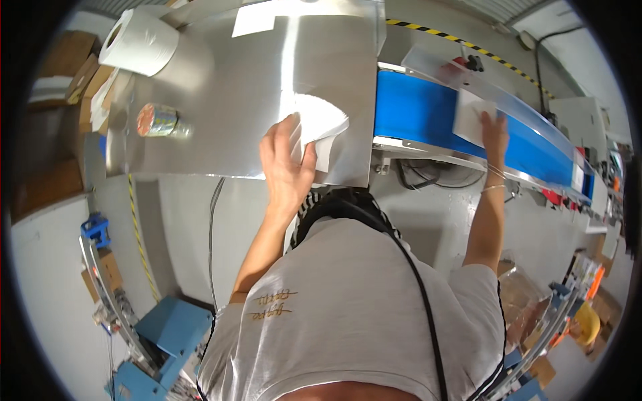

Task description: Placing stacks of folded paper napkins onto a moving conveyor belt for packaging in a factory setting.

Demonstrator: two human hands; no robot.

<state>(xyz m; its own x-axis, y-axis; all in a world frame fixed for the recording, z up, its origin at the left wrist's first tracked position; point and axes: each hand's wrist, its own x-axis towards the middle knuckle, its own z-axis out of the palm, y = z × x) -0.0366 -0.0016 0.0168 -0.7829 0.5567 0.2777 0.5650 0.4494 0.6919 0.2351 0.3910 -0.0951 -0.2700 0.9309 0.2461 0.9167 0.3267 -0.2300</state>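
The left hand [286,167] lies palm-down on a white, thin, soft-looking sheet [319,123], fingers spread and curled over its near edge so that the sheet is pinned under the fingertips rather than lifted. The sheet is folded or crumpled, fanning out in a rounded lobe to the right of and beyond the fingers, with a squarer flap hanging below the thumb side. It rests on a shiny steel table [227,87], close to that table's right-hand near corner.

To the right of this hand, across the table's edge, runs a blue conveyor belt [414,107]. The right hand [493,127] is stretched out over it, fingers flat and extended, pressing on a second white piece [470,117] that lies flat on the belt; this one looks stiffer and rectangular, partly covered by the fingers. A thin bracelet [493,188] circles the wrist below. A clear guard strip [468,80] runs along the belt just past the fingertips.

Well to the left of the left hand, a small shiny can with an orange top [158,120] lies on the steel. Further off in the same direction stands a big white paper roll [139,41], and straight beyond the hand another white sheet [254,19] lies at the far edge.
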